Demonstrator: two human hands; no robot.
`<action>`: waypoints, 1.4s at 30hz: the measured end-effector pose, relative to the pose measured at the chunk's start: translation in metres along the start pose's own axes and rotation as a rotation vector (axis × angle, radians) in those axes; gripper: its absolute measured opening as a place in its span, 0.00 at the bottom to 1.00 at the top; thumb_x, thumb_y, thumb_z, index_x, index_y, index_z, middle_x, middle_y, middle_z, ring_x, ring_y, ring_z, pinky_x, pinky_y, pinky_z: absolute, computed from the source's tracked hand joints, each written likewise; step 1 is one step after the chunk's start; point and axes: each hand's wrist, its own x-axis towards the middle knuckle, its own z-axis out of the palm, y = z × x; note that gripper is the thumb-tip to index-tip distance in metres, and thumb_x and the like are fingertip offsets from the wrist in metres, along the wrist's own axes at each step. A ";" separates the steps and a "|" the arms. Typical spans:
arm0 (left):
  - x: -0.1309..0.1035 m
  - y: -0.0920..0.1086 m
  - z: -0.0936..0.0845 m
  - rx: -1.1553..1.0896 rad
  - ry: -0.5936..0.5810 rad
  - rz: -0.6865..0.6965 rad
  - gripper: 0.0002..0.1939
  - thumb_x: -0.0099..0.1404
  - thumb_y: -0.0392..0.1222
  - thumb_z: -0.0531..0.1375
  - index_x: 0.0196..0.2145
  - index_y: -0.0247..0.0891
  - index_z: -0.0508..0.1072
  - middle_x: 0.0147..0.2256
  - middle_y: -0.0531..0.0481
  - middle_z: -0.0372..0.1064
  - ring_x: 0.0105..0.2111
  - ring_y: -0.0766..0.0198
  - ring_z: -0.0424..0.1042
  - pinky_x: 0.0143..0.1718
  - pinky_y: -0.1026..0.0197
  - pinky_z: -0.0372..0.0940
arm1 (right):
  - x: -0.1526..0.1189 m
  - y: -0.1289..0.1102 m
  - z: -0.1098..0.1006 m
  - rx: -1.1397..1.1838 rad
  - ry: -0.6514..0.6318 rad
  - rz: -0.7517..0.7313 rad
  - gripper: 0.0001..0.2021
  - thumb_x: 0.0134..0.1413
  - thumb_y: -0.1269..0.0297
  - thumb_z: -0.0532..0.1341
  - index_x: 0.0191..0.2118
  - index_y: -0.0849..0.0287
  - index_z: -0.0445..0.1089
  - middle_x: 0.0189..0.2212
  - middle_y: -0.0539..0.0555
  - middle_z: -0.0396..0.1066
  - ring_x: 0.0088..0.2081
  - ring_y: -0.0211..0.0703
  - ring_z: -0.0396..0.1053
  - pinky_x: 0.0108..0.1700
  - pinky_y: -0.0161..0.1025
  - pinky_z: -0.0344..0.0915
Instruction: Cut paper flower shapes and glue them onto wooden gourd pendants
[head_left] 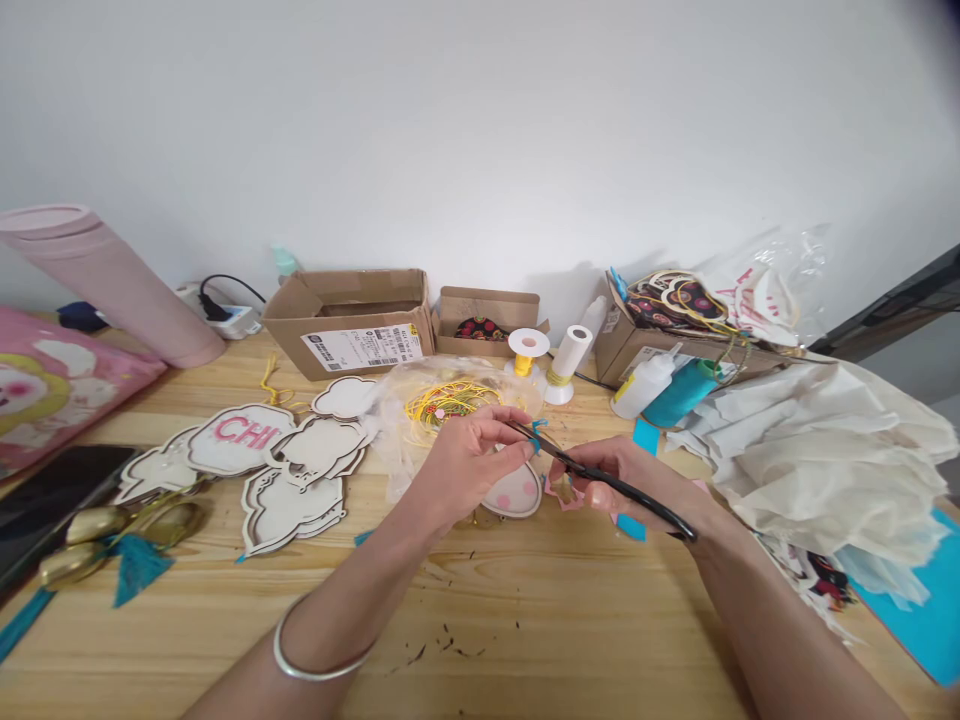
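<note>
Head view: our left hand [469, 455] pinches teal thread [537, 428] between closed fingertips; our right hand [637, 475] is wrapped around black scissors [624, 487], blades at the thread, above the table [525, 640]. Looks mid-trim, thread ends sticking out; can't tell how much is left.

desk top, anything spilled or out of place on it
Mildly untidy. Small dark scraps lie scattered across the desk between the forearms, like stray offcuts. At the right, a crumpled pale heap bulges loosely over a flat blue sheet. Nothing looks clearly damaged.
</note>
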 end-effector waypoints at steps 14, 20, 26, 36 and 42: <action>-0.003 0.002 0.000 0.037 -0.002 0.014 0.07 0.54 0.41 0.62 0.22 0.38 0.77 0.43 0.46 0.68 0.43 0.56 0.68 0.40 0.58 0.64 | -0.002 0.001 -0.004 -0.031 0.016 0.014 0.27 0.39 0.40 0.61 0.34 0.62 0.71 0.21 0.48 0.58 0.23 0.33 0.52 0.25 0.32 0.58; -0.003 -0.001 0.002 0.035 -0.014 -0.014 0.07 0.54 0.41 0.61 0.25 0.39 0.78 0.45 0.46 0.67 0.46 0.55 0.67 0.36 0.60 0.65 | -0.003 0.002 -0.005 -0.045 0.011 0.018 0.26 0.39 0.41 0.62 0.34 0.62 0.71 0.21 0.47 0.59 0.22 0.32 0.52 0.24 0.32 0.56; -0.003 -0.001 0.002 0.034 -0.012 0.005 0.07 0.55 0.42 0.61 0.26 0.38 0.78 0.45 0.45 0.67 0.46 0.55 0.66 0.39 0.58 0.64 | -0.006 -0.004 -0.012 -0.087 0.133 0.065 0.26 0.37 0.42 0.63 0.33 0.62 0.70 0.19 0.47 0.60 0.20 0.31 0.51 0.20 0.31 0.50; -0.002 -0.004 0.003 0.099 -0.035 0.180 0.08 0.58 0.43 0.60 0.29 0.40 0.78 0.46 0.46 0.66 0.49 0.56 0.64 0.50 0.55 0.58 | 0.004 -0.030 0.008 0.006 0.629 -0.149 0.21 0.33 0.49 0.68 0.31 0.58 0.66 0.23 0.50 0.68 0.24 0.36 0.64 0.25 0.34 0.63; -0.006 0.001 0.010 0.247 -0.070 0.249 0.09 0.60 0.40 0.57 0.30 0.43 0.78 0.47 0.49 0.66 0.50 0.57 0.63 0.52 0.56 0.55 | 0.007 -0.019 0.021 0.149 0.557 -0.151 0.21 0.33 0.55 0.70 0.35 0.57 0.67 0.26 0.50 0.70 0.22 0.36 0.66 0.21 0.34 0.65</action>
